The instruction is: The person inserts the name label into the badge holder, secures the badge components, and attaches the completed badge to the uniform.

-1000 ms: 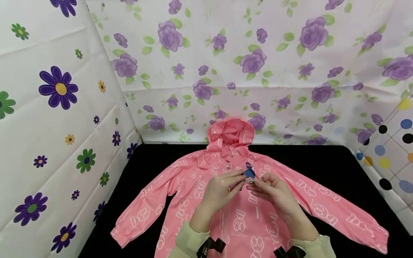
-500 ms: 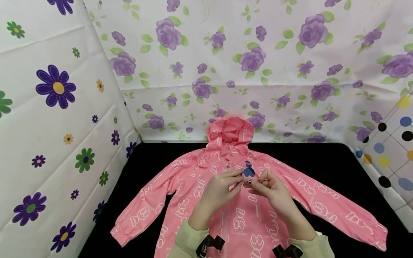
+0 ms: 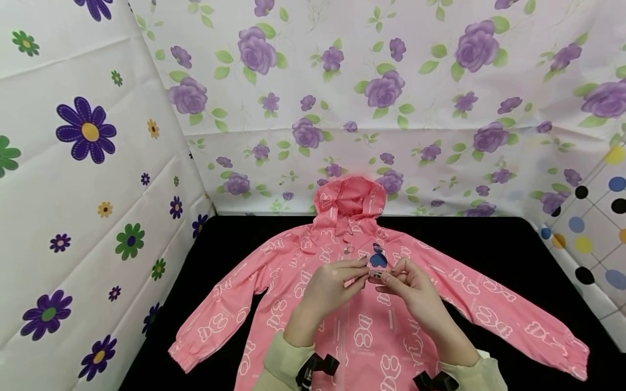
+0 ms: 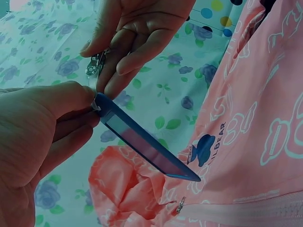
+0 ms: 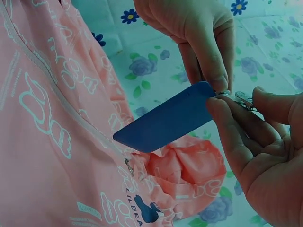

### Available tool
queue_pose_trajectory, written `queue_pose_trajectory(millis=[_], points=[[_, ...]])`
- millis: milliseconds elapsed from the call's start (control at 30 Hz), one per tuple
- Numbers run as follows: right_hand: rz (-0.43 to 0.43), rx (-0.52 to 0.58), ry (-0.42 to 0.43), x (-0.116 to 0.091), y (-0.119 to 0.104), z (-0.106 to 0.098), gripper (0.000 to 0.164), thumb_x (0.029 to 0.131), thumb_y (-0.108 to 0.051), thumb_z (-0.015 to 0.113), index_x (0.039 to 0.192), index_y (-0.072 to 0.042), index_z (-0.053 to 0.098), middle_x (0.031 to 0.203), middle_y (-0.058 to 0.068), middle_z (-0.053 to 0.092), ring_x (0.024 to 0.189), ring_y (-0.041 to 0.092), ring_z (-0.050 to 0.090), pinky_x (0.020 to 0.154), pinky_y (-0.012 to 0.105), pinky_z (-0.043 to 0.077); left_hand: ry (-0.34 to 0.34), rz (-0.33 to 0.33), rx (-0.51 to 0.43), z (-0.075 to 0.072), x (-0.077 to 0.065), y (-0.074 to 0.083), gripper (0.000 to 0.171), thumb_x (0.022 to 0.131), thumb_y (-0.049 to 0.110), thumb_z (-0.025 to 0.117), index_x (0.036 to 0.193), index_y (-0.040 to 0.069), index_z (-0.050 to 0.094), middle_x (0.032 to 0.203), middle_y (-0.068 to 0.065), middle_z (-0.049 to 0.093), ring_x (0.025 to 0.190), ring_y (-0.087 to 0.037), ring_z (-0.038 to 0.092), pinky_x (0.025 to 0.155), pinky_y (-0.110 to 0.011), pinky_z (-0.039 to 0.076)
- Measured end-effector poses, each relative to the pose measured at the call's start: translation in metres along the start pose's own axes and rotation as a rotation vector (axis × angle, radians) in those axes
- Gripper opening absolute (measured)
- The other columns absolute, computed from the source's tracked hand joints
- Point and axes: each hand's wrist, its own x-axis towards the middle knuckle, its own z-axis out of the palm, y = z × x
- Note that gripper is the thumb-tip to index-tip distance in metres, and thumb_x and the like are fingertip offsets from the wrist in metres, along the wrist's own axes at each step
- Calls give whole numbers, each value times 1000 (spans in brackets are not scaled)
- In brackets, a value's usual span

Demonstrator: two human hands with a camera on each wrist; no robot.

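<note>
A blue badge holder [image 4: 147, 142] with a clear window on one side hangs slanted above the jacket; its plain blue back [image 5: 165, 118] faces the right wrist camera. My left hand [image 3: 327, 290] pinches it at the end where the strap attaches. Beside it, my right hand [image 3: 418, 290] holds the small metal clip [image 4: 94, 64] between thumb and fingers. A short, clear strap runs between clip and holder, partly covered by fingertips. Below both hands lies a pink hooded jacket [image 3: 362, 326] with white bear outlines and a blue bear print [image 3: 378, 256] on its chest.
The jacket is spread on a black tabletop [image 3: 469, 239], sleeves out to both sides and hood [image 3: 349, 198] toward the back. A zipper pull [image 3: 348, 250] sits near the collar. Flower-printed sheets [image 3: 303, 81] form walls behind and at the left.
Both hands stay nearly in place. The clip has tilted in my right hand, and the right fingers have drawn in around it. The jacket has not moved.
</note>
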Motion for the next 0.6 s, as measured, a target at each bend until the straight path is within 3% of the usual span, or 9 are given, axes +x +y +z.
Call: queue_pose_trajectory(millis=[333, 600], points=[[-98, 41, -18, 0, 0, 1, 19, 110, -1, 57, 104, 10, 43, 112, 25, 76, 106, 21, 77, 94, 35, 63, 18, 29, -86, -1, 0, -2, 22, 88, -2, 85, 110, 0, 83, 114, -12, 79, 107, -21, 77, 96, -15, 54], [-192, 86, -12, -1, 0, 5, 19, 109, 4, 56, 101, 12, 41, 109, 17, 78, 103, 22, 78, 91, 39, 63, 85, 101, -114, -6, 0, 0, 30, 82, -9, 85, 111, -2, 82, 112, -15, 79, 101, -19, 79, 88, -13, 56]])
